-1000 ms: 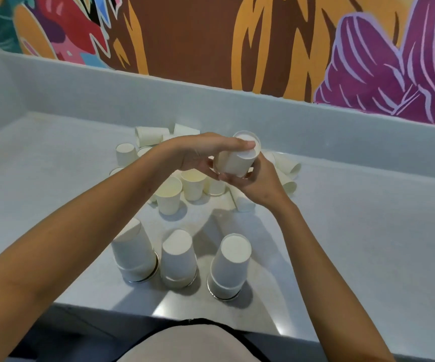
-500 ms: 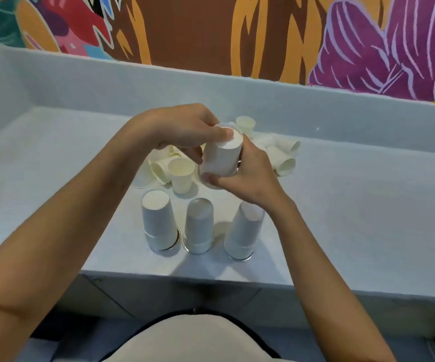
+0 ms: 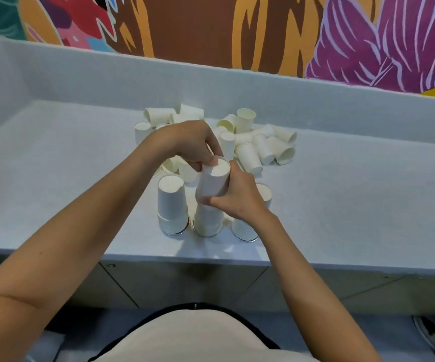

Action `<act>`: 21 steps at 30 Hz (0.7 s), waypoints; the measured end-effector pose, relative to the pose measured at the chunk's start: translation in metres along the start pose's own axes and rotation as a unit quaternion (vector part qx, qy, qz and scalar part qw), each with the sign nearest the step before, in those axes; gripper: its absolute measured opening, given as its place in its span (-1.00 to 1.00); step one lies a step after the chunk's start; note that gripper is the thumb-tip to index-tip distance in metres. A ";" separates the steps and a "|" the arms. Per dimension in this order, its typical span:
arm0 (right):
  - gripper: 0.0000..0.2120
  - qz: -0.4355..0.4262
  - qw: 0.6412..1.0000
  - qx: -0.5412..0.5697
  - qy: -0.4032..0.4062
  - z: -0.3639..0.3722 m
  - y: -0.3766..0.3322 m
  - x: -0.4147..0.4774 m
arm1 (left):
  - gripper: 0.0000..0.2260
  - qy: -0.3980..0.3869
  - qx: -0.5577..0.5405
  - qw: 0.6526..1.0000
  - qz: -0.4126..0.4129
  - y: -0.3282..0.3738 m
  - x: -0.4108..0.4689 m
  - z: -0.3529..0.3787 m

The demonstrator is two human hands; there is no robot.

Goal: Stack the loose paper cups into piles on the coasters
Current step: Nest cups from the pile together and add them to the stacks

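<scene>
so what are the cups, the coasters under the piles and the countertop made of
held cup: thin matte white paper by the look, with a recessed base.
coaster: only a thin shiny edge shows under the left pile; perhaps metal or glass, cannot tell.
countertop: pale grey, matte, faintly speckled; perhaps stone or a composite.

We're seeing bright, even indoor light, nothing blown out. Soft shadows sit on the counter [image 3: 354,205] at 6 o'clock of the cup stacks [image 3: 172,205], so the light seems to come from around 12. Everything's a bit soft; the left hand [image 3: 190,145], right hand [image 3: 239,199] and the cup [image 3: 215,181] they grip look smeary. Wide-angle bend bows the counter edge toward 3 and 9. Dim underneath at 6.
</scene>
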State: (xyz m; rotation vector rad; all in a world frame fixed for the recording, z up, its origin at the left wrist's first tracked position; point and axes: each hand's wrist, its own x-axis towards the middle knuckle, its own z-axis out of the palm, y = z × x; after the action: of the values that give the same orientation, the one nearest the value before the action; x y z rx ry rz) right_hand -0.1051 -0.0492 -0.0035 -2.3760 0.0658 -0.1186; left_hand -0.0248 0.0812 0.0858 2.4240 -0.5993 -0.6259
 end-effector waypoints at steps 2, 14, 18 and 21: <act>-0.28 0.012 1.000 -0.003 0.003 0.009 0.006 -0.004 | -0.83 -0.006 0.012 1.000 0.000 -0.004 0.002 0.009; -0.28 0.063 0.998 -0.013 -0.005 0.042 0.026 -0.016 | -0.68 -0.011 0.044 0.998 -0.031 -0.018 0.015 0.039; -0.29 0.067 0.998 -0.019 -0.003 0.044 0.028 -0.013 | -0.69 0.004 0.069 0.997 -0.025 -0.016 0.017 0.042; -0.29 0.075 0.997 -0.026 -0.008 0.045 0.028 -0.010 | -0.68 0.011 0.103 0.994 -0.022 -0.014 0.020 0.043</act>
State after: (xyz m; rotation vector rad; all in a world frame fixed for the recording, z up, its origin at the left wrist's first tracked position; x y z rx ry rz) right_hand -0.1109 -0.0377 -0.0559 -2.4131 0.2409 -0.0273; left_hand -0.0288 0.0640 0.0399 2.6391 -0.6298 -0.5810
